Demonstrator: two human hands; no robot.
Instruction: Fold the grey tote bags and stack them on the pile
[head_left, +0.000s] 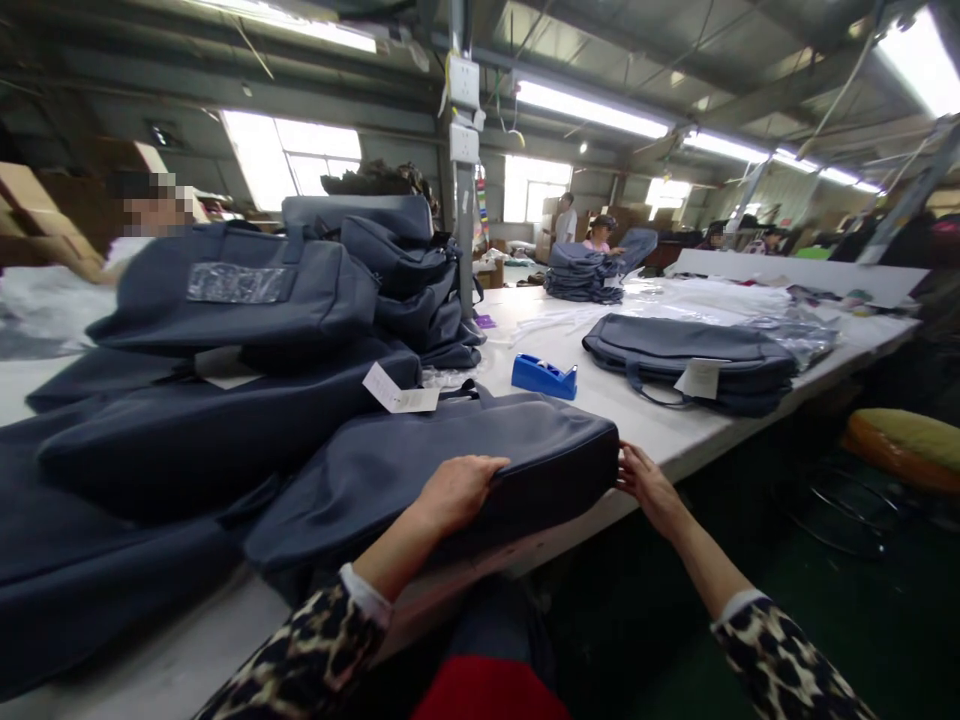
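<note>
A dark blue-grey fabric bag (427,440) lies on its side at the front of the table, a white tag (401,392) at its handle. With my left hand (461,490) I grip the bag's near upper edge, fingers closed over the seam. At the bag's right end, my right hand (649,485) holds the corner; its fingertips are partly hidden. Just behind this bag stands a blue tape dispenser (544,377). Further right lies another dark bag (690,355) with a handle and a white tag.
Several similar bags (232,285) are heaped at left, beside a metal post (461,200) with sockets. The white table (525,325) runs back to a stack of dark bags (581,272) near a co-worker (600,235). A padded stool (904,445) stands right of the table edge.
</note>
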